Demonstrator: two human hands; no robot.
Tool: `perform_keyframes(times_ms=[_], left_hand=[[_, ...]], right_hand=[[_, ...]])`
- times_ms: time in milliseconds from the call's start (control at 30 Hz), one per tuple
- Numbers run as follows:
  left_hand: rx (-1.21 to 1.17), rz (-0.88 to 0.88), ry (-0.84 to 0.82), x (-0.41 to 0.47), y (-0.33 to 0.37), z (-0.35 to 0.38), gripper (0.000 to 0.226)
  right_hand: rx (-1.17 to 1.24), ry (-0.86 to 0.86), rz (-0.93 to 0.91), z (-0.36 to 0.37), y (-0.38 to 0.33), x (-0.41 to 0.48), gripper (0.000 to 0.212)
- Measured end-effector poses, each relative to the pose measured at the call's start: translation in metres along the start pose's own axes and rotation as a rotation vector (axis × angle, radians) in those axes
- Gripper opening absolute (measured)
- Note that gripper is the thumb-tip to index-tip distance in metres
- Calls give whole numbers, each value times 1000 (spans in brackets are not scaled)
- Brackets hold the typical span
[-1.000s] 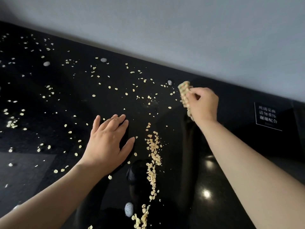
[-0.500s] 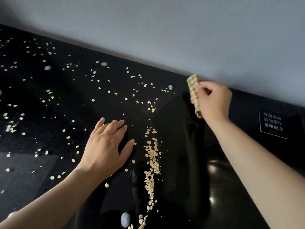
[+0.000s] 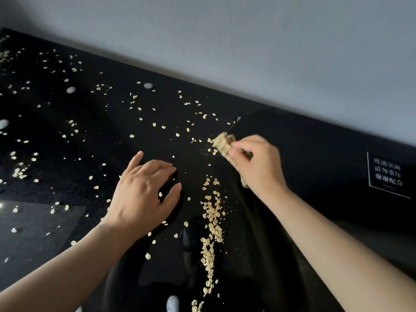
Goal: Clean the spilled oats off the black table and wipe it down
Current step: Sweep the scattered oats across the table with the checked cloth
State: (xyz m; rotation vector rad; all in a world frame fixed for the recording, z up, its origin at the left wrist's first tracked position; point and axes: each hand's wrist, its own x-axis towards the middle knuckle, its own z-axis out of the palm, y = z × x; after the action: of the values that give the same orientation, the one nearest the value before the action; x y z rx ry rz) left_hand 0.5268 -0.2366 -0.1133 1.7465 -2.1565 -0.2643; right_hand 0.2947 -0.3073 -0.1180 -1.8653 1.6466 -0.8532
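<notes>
Presently the right grip (image 3: 258, 163) clenches a cloth (image 3: 221, 143) near the far edge of the counter (image 3: 304, 158). The left grip (image 3: 144, 194) lies flat, released. Oats (image 3: 211, 219) line up between them, with bare surface to the right.

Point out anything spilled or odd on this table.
Oats are spilled over most of the black table: loose flakes across the left and far side, a dense line between the left hand and the right hand holding a cloth. Several whitish blobs also dot the surface; what they are is unclear.
</notes>
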Motion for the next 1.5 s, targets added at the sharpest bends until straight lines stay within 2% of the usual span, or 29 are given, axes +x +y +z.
perform_keyframes(times_ms=[67,167,300,400,567,700,833,900,1000,1067,1167,1300,1433,1500], left_hand=[[-24,-12,18,2,-2,-2,42],[-60,-37,36,8,-4,-4,46],[22,-109,-57,18,-7,-1,71],[101,-196,-180,24,-14,1,91],[181,-152,-252,22,-30,2,101],[160,-103,-262,21,-36,-2,98],[188,-61,-282,20,-42,-3,95],[216,-44,-291,20,-43,-3,94],[245,-30,-293,20,-43,-2,92],[243,-22,-289,19,-44,-1,92],[250,-14,-289,19,-46,-1,91],[245,2,-297,18,-49,1,91],[244,18,-298,19,-52,0,92],[240,22,-296,19,-53,-1,91]], right_hand=[[29,-53,-29,-2,-4,-12,14],[40,95,-16,-18,2,-3,14],[-14,330,138,-37,27,46,18],[-52,372,214,-34,42,80,17],[-70,275,165,-3,34,93,16],[-11,71,-8,19,2,61,10],[54,-150,-12,19,-18,21,15],[117,-106,-1,8,-21,20,18],[164,124,45,-6,-16,49,19],[107,226,116,-9,-8,78,16],[-15,282,189,1,8,113,17],[-43,212,160,28,11,121,17],[-5,18,-8,43,-15,78,13],[29,-80,-29,43,-28,49,14]])
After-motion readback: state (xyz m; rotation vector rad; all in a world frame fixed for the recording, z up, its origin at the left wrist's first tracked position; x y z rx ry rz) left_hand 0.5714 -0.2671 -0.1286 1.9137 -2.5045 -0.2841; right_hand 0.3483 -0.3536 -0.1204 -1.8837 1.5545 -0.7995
